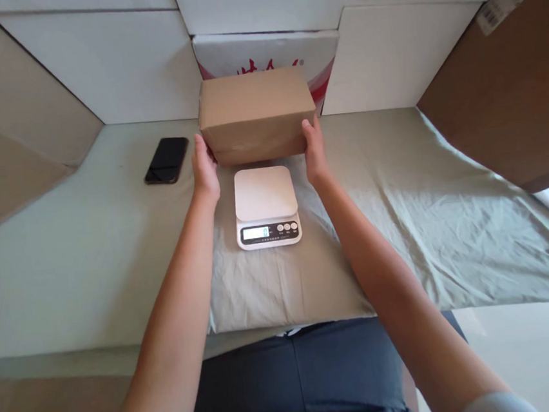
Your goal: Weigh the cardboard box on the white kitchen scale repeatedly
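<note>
Grey-green cloth covers the bench, where a stiff, seemingly light cardboard box behind the kitchen scale is clasped at its lower side edges by left hand and right hand.

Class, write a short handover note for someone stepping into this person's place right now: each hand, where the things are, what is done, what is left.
Left hand: pressed flat against the left end of the cardboard box.
Right hand: pressed against the box's right end, so the box is gripped between both palms.
Box: just behind the kitchen scale, not on its platform; whether it is lifted off the grey cloth cannot be told.
Scale: switched on, platform bare, display digits too small to read.
Phone: lying on the cloth, left of the box.
Done: box gripped.
Left: nothing has been placed on the scale yet.
</note>
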The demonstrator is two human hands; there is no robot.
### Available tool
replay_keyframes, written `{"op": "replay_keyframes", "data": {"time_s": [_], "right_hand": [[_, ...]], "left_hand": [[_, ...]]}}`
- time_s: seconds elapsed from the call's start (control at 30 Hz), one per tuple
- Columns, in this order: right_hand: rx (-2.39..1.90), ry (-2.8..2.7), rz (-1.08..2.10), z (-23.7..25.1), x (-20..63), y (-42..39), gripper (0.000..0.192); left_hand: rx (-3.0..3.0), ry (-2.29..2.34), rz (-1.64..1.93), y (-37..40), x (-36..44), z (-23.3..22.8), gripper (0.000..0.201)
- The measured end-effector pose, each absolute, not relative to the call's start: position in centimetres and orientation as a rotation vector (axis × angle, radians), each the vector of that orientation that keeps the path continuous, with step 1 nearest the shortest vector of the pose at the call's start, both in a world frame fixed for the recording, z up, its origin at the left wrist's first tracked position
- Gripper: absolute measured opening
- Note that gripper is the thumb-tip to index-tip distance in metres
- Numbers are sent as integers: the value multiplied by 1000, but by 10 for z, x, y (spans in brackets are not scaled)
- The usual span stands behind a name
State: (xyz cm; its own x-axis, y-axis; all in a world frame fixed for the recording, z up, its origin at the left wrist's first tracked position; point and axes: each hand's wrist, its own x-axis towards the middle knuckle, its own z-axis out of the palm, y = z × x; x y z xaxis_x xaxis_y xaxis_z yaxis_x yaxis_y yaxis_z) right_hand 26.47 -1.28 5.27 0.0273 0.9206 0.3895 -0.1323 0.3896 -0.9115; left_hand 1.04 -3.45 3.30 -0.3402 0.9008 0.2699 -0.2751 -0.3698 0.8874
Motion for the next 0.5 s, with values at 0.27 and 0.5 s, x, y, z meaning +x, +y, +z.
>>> {"op": "replay_keyframes", "data": {"time_s": [0.27,0.5], "right_hand": [[-760,-1460,886,69,292,-123,74],[-767,-1458,896,48,294,-158,80]], "left_hand": [[1209,937,1908,-140,19,60,70],[1196,1049,1988,-185,30,31,68]]}}
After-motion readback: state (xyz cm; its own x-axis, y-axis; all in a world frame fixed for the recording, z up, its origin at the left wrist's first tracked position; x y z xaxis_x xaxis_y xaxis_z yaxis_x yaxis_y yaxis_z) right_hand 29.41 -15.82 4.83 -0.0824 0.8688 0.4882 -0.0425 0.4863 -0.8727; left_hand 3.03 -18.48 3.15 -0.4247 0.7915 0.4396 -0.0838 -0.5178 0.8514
